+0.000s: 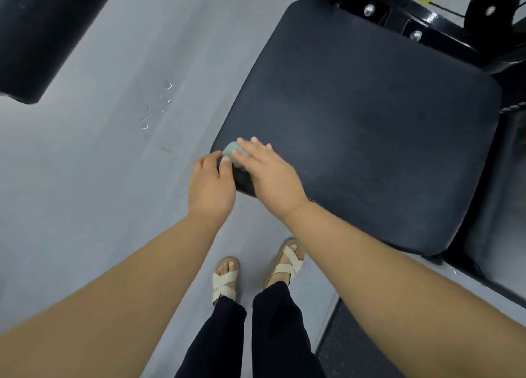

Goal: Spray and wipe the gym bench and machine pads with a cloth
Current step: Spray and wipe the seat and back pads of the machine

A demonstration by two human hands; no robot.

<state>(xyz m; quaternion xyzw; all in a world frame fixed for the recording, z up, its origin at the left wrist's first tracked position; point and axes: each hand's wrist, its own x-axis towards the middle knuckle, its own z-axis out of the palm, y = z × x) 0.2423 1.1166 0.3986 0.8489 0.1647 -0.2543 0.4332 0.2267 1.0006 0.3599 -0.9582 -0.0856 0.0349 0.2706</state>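
Note:
A pale green cloth [232, 153] lies bunched on the near left corner of the black seat pad [370, 127]. My right hand [267, 173] lies flat on it, its straight fingers pressing the cloth against the pad. My left hand [212, 183] is at the pad's corner edge with curled fingers, and its thumb and fingers pinch the cloth's left side. Most of the cloth is hidden under my right hand. No spray bottle is in view.
A black roller pad [42, 33] hangs at the upper left. The machine's black frame with bolts [415, 22] borders the seat at the top right. Wet drops [156, 107] mark the grey floor. My sandalled feet [256, 275] stand near a black mat [355, 346].

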